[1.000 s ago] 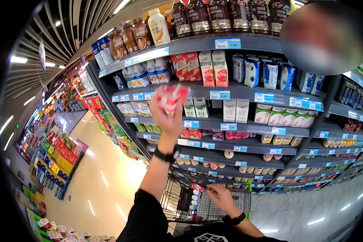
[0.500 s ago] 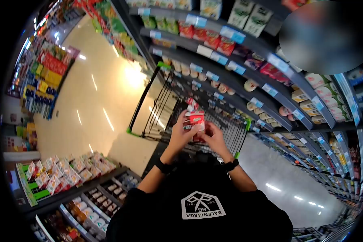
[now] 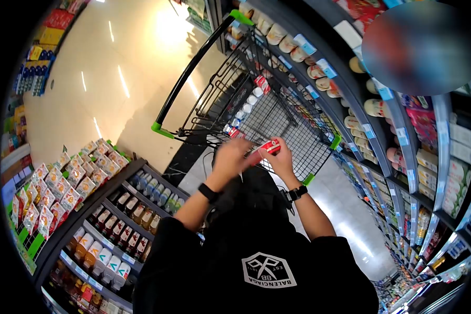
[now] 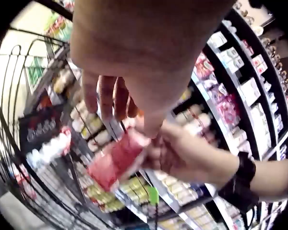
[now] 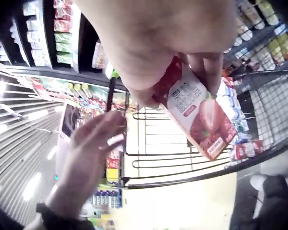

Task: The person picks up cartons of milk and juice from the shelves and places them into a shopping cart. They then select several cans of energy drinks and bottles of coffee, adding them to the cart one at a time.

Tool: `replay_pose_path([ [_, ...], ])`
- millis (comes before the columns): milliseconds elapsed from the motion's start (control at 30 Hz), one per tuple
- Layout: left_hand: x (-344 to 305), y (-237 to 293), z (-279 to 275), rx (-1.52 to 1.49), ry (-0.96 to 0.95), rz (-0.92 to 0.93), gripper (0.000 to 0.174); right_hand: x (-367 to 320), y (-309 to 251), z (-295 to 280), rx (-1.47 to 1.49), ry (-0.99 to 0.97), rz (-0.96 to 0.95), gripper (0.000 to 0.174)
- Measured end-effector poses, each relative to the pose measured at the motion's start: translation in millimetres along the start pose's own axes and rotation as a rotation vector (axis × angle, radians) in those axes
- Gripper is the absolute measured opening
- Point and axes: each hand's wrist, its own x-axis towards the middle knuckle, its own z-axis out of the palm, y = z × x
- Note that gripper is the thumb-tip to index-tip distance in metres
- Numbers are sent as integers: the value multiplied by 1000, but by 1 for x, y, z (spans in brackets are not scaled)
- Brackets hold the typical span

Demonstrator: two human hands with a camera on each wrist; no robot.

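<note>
My right hand (image 3: 281, 161) grips a red strawberry drink carton (image 5: 201, 112) between thumb and fingers. Strawberry pictures and printed text face the right wrist camera. Beside it, my left hand (image 3: 229, 158) is blurred, and the right wrist view has that hand (image 5: 93, 143) apart from the carton with its fingers loosely extended. In the left wrist view, the carton (image 4: 117, 160) slants below the left fingers (image 4: 105, 98). Both hands are at the near end of a wire shopping cart (image 3: 298, 123).
In the cart lie a row of white-capped bottles (image 3: 248, 107), a red carton (image 3: 262, 83) and a black box (image 3: 235, 102). Stocked shelves (image 3: 371, 125) run along the right. A rack of bottles (image 3: 115, 246) and packets (image 3: 52, 193) stands at the left.
My left hand came down from the shelf with the carton to my right hand over the cart. The right hand now holds it and the left has let go. The view has tilted down.
</note>
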Motion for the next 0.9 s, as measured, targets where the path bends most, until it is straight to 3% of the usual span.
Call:
replay_pose_path([
  [33, 16, -15, -36, 36, 104, 30, 51, 10, 9, 7, -131, 57, -68, 58],
  [100, 39, -56, -89, 269, 409, -53, 49, 31, 20, 18, -209, 57, 10, 57],
  [133, 45, -81, -119, 404, 431, -165, 52, 46, 37, 26, -260, 50, 28, 59],
  [200, 52, -125, -156, 718, 568, -199, 47, 72, 59, 43, -322, 49, 5, 55],
  [233, 54, -139, -165, 726, 559, -210, 47, 83, 65, 51, -350, 30, -22, 54],
  [300, 56, -162, -174, 181, -35, -787, 50, 106, 86, 68, -434, -57, -55, 49],
  [333, 54, -168, -173, 186, -41, -800, 50, 116, 99, 76, -386, -80, -58, 43],
  [400, 47, -175, -165, 332, 124, -586, 57, 133, 125, 98, -511, -4, -2, 44],
  [433, 50, -168, -166, 331, 103, -644, 63, 141, 131, 106, -574, -14, 37, 45],
  [467, 52, -161, -168, 342, 78, -712, 57, 150, 137, 114, -611, -31, 25, 46],
  [600, 56, -158, -171, 346, 19, -760, 54, 167, 160, 145, -752, -105, 110, 45],
  [667, 57, -162, -169, 330, 36, -744, 53, 175, 196, 159, -666, -146, 95, 50],
  [733, 57, -165, -170, 328, 33, -744, 52, 170, 191, 155, -559, -237, 162, 60],
  [800, 61, -164, -172, 335, 24, -714, 62, 168, 191, 152, -237, -291, 208, 69],
  [833, 62, -162, -173, 338, 11, -729, 60, 161, 198, 151, -54, -203, 182, 66],
  [900, 63, -161, -175, 330, 30, -719, 55, 154, 209, 130, -238, -169, 139, 53],
])
